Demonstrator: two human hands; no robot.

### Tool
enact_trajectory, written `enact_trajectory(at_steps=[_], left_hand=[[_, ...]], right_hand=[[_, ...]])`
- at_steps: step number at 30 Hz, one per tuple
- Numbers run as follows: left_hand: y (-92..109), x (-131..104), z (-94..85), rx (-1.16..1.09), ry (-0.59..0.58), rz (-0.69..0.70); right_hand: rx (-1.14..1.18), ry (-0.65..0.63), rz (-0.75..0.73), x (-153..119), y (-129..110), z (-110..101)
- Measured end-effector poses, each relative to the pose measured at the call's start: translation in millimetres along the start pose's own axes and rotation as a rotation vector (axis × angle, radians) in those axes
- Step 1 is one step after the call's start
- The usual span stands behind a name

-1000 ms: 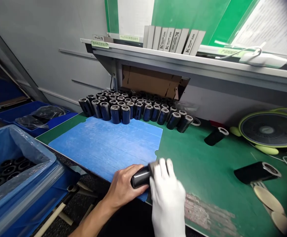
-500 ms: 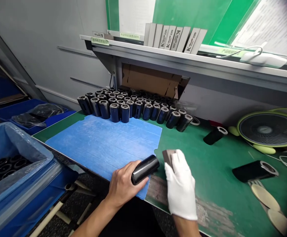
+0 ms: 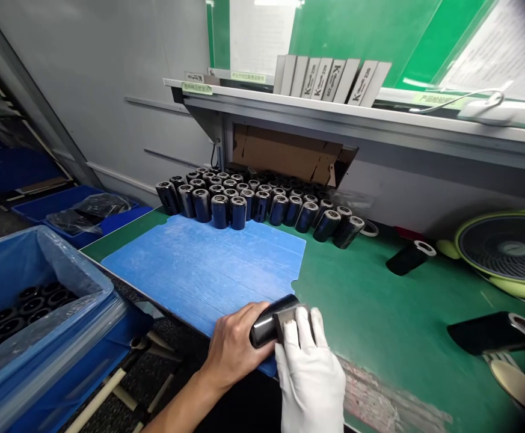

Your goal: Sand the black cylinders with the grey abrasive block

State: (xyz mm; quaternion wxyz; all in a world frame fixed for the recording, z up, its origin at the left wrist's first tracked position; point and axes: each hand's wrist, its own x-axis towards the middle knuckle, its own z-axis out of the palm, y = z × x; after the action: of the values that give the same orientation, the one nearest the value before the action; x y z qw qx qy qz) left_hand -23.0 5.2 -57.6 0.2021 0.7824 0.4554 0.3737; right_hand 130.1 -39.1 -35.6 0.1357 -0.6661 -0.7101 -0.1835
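View from the wearer's head, facing forward and steeply down across the bench [image 3: 356, 300]. The left hand [image 3: 239, 343] and right hand [image 3: 313, 373] were close, at bottom centre. The shelf [image 3: 289, 110] crossed the top, farther away. A blue bin [image 3: 9, 391] filled the lower left; the right edge cut off a fan [image 3: 515, 248].

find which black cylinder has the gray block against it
The black cylinder in the bare left hand. The white-gloved right hand holds the gray block against it, and it is the only cylinder in a hand.
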Motion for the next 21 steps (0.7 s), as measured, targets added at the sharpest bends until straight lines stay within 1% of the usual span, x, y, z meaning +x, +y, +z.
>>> enact_trajectory(at_steps=[2,5,6,9,11,13,17,19,21], left_hand=[[-2,0,0.1,0.008,0.002,-0.002],[-3,0,0.3,0.031,0.003,-0.04],[-2,0,0.4,0.027,-0.008,-0.046],[-1,0,0.5,-0.007,-0.035,-0.037],[0,0,0.5,-0.015,-0.026,-0.038],[0,1,0.6,-0.005,-0.012,-0.069],[0,3,0.7,0.001,-0.025,-0.123],[1,4,0.9,-0.01,-0.029,-0.118],[1,4,1.0,-0.019,-0.03,-0.109]], right_hand=[[0.02,-0.011,0.018,0,-2,-2],[0.078,-0.054,0.057,11,-6,-5],[0.074,-0.051,0.06,12,-7,-4],[0.036,0.016,0.018,1,-9,3],[0.041,0.058,-0.01,-6,-10,6],[0.078,0.01,0.001,-3,-10,4],[0.088,-0.042,0.057,15,-10,0],[0.058,-0.019,0.03,13,-9,4],[0.041,0.022,-0.044,7,-9,7]])
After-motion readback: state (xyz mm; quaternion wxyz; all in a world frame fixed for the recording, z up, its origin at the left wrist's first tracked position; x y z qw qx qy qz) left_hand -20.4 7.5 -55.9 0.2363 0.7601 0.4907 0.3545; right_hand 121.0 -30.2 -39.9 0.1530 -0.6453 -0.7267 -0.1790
